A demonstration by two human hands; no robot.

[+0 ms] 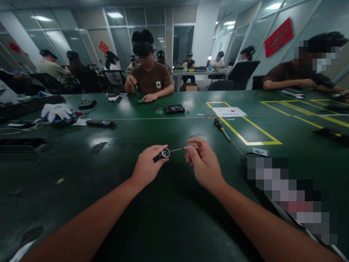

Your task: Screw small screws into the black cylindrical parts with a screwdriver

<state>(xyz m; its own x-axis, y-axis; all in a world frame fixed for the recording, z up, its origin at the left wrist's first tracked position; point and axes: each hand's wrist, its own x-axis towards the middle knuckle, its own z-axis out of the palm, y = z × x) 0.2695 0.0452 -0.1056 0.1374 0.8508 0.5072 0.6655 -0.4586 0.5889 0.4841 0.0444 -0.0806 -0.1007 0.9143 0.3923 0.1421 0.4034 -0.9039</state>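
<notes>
- The work looks to be under way: the left hand [148,163] has a small round part [165,153] ready, and the right hand [203,162] has a thin screwdriver [183,148] lined up with it.
- How much is done or left cannot be told; the inside of the part is too small to read, and whether the tip touches it or stops at the rim is unclear.
- The round part sits at the fingertips of the left hand, pinched between thumb and fingers, its pale-rimmed opening facing the wearer.
- The screwdriver lies between the hands, its handle gripped by the right thumb and fingers, its shaft pointing toward the left hand.
- The hands are apart from each other, both held above the green worktop [163,225].
- Beyond the right hand lies a yellow-and-black screwdriver [222,129], and farther off a white sheet [231,111].
- Beyond the left hand, off to its left, lie a dark pen-shaped tool [100,123] and white gloves [57,112].
- Straight ahead of both hands, well apart, is a black case [175,108], near a seated co-worker [152,78].
</notes>
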